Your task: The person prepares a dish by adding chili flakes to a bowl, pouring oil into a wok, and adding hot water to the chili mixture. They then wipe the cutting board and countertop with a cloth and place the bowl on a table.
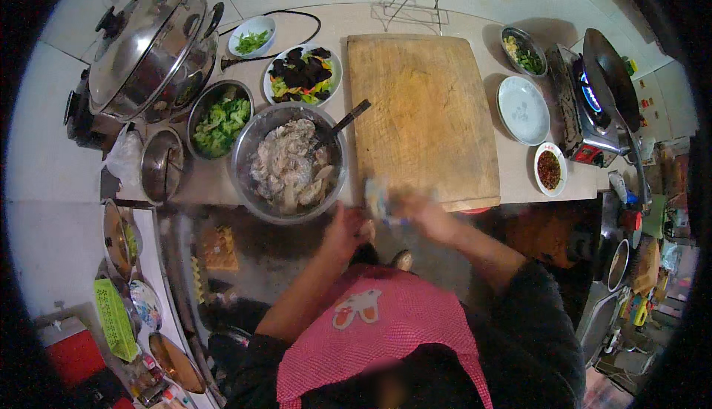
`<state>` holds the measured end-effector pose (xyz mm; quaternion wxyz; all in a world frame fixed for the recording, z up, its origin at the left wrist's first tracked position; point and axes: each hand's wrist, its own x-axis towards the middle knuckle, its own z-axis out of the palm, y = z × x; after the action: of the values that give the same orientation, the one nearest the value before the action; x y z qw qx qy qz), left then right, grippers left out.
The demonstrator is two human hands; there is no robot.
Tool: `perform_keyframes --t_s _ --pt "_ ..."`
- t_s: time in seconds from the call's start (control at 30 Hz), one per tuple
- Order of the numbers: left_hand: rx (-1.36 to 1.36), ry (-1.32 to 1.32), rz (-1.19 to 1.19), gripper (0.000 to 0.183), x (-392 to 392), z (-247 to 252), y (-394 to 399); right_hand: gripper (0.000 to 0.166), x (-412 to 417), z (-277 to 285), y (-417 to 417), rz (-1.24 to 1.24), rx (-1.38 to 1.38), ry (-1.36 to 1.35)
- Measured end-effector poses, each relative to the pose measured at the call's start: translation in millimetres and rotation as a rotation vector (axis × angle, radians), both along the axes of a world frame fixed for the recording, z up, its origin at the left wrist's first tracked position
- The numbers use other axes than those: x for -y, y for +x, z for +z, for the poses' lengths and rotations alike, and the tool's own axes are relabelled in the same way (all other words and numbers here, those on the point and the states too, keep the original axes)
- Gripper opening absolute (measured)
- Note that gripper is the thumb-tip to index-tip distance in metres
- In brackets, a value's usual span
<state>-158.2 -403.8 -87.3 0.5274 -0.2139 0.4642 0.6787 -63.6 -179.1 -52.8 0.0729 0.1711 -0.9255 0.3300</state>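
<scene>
My right hand [423,214], blurred by motion, is over the front left corner of the wooden cutting board [423,114]. It holds a small white and blue object [379,202], perhaps a packet, too smeared to name exactly. My left hand [347,228] is just off the lower right rim of a large metal bowl [242,200]; its fingers are curled, and whether they hold anything is unclear. Pale, coated slices that look like raw fish or meat [292,167] fill the bowl. A dark-handled utensil [351,117] leans on its right rim.
Behind the bowl stand a bowl of chopped greens [221,122], a plate of black fungus and vegetables [303,74] and a steamer pot [150,47]. At right, a wok [612,81] tilts over a lit gas stove [592,136]. White plates [523,110] and a chilli-flake bowl [549,170] sit nearby.
</scene>
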Motion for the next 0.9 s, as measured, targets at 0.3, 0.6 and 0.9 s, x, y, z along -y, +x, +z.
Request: perform_keyframes --t_s 0.3,0.6,0.9 --pt "0.078 0.055 -0.025 0.062 -25.9 -2.0 2.1 0.026 -108.4 119.1 42.9 -0.629 0.745 -0.626" --pt "-0.257 0.043 -0.239 0.055 -33.0 7.0 3.4 0.029 -193.0 46.9 84.9 -1.137 0.249 0.212" --pt "-0.119 0.093 -0.118 0.057 -32.8 23.9 1.6 0.035 -177.5 13.8 93.9 -1.252 0.037 0.086"
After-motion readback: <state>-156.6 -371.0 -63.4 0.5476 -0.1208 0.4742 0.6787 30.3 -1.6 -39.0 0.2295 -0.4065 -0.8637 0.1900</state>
